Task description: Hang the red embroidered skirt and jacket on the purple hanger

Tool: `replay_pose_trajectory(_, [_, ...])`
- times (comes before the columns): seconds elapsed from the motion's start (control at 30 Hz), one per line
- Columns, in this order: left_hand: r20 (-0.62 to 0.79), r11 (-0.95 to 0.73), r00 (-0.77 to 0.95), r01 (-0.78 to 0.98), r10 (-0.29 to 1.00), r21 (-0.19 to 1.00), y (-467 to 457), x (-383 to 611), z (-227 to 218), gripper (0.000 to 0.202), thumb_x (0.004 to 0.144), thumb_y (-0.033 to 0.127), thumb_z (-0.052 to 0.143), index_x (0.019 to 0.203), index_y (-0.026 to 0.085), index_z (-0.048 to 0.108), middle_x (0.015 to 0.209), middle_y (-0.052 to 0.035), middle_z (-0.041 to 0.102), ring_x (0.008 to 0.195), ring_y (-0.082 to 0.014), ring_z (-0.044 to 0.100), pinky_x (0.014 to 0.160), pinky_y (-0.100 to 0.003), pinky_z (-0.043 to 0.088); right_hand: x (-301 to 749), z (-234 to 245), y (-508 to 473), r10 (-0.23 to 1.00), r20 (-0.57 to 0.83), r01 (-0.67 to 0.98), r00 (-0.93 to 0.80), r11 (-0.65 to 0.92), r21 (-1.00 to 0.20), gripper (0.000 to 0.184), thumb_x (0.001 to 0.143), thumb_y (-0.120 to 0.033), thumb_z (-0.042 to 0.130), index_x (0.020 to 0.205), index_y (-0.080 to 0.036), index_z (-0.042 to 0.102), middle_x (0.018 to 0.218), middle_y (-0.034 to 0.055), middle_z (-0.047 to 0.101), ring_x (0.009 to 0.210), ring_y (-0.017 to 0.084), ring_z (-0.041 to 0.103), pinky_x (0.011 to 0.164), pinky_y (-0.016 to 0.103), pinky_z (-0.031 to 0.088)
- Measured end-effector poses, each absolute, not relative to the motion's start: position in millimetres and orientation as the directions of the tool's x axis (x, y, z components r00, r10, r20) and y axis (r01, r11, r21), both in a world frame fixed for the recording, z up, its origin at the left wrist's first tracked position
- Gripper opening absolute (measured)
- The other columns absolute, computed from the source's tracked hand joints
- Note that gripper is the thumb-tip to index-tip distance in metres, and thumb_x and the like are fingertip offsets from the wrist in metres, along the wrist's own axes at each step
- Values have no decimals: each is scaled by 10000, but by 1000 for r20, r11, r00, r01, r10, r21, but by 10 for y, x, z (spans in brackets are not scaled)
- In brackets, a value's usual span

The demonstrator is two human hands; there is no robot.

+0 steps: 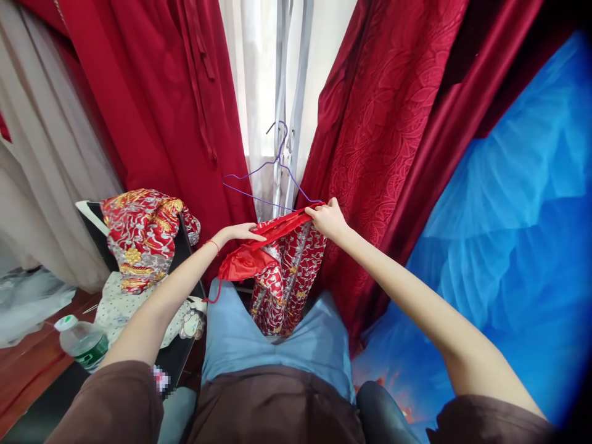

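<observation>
Right hand (329, 219) clamped on red garment (283, 274), left hand (243, 233) flat open upon it

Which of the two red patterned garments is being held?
The garment over the lap, held by left hand and right hand below the purple hanger; the other garment lies bunched on the chair.

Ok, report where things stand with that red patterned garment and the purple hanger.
Done, it seems: the purple hanger already meets the red patterned garment at its top edge. In hand: the left hand and right hand both grip that edge, stretching it out. Left, probably: most of the hanger is bare, and a second red-and-gold garment lies heaped to one side, untouched.
</observation>
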State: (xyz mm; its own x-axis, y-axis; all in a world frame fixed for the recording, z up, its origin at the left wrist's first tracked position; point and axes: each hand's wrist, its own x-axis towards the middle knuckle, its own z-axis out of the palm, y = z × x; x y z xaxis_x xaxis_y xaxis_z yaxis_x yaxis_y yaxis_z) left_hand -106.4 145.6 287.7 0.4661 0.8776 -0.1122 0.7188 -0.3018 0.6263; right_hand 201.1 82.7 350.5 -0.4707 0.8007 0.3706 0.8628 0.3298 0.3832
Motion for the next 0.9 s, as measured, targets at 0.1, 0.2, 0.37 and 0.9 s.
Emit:
replay_pose_trajectory(0.1, [-57, -207, 251, 889, 966, 408, 1474, -916, 2782, 609, 724, 392, 720, 1287, 186, 616, 1311, -107, 671, 1154, -277, 648, 929, -303, 512, 2063, 3504, 779, 801, 366, 865, -473, 342, 368, 361, 948, -126, 381, 1211, -145, 626, 1055, 163, 738, 965, 285, 659, 917, 426, 239])
replay_pose_trajectory(0.2, [-111, -12, 49, 950, 993, 311, 1470, -1017, 2664, 405, 667, 281, 742, 1040, 124, 724, 1100, -185, 741, 1029, -346, 695, 836, -357, 542, 2190, 3477, 697, 806, 360, 868, -470, 349, 352, 339, 933, -128, 403, 1190, -138, 624, 1067, 164, 737, 984, 284, 660, 917, 418, 247])
replay_pose_trajectory(0.37, [-151, 201, -163, 937, 975, 286, 1423, -1478, 2542, 198, 752, 303, 689, 858, 148, 754, 840, -142, 766, 824, -292, 738, 705, -305, 550, 2371, 3427, 588, 807, 385, 893, -448, 382, 237, 303, 921, -121, 414, 1132, -165, 628, 1137, 124, 730, 1012, 264, 662, 872, 385, 291])
replay_pose_trajectory(0.9, [299, 164, -396, 798, 868, 580, 1865, -1456, 2857, 286, 909, 346, 523, 995, 166, 727, 1115, -198, 730, 1101, -354, 670, 869, -398, 519, 2811, 3051, 836, 877, -29, 799, -479, 450, 399, 273, 1014, -300, 454, 1085, -219, 705, 1055, 98, 762, 1002, 222, 703, 900, 344, 416])
